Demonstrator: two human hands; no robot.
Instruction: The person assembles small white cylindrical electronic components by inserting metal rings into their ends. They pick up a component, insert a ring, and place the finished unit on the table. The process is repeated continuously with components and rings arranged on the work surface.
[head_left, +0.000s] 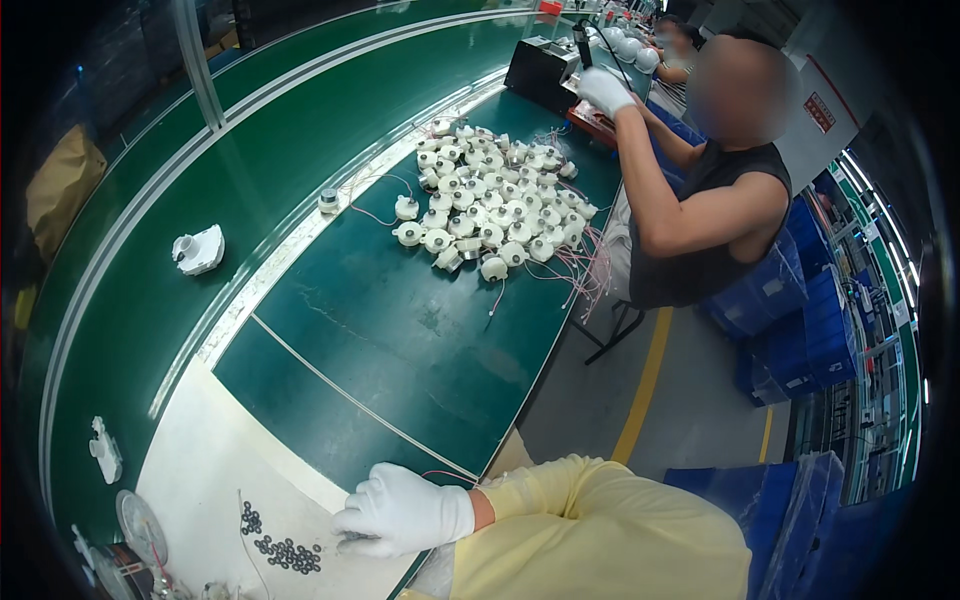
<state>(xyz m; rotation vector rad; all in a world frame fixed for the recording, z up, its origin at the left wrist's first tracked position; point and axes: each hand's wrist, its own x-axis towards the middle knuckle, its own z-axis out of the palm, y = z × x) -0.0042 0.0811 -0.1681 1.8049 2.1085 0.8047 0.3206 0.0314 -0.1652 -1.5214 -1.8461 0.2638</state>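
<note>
The right hand point(405, 510) (white-gloved) rests fingertips-down on the pale mat point(215, 470), curled narrow, though whether it pinches anything I cannot tell. Small dark rings point(285, 552) lie just beyond its fingertips; sliding one clear before pinching seems wisest. Left hand unseen.

Green tabletop point(400, 330): heap of small white motors point(490, 205) with pink wires, white mat point(215, 470) bearing dark rings point(285, 550), black box point(540, 70).

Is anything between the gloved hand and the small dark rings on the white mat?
Nothing visible. The gloved hand rests on the white mat right beside the dark rings, fingertips at the cluster's edge.
</note>
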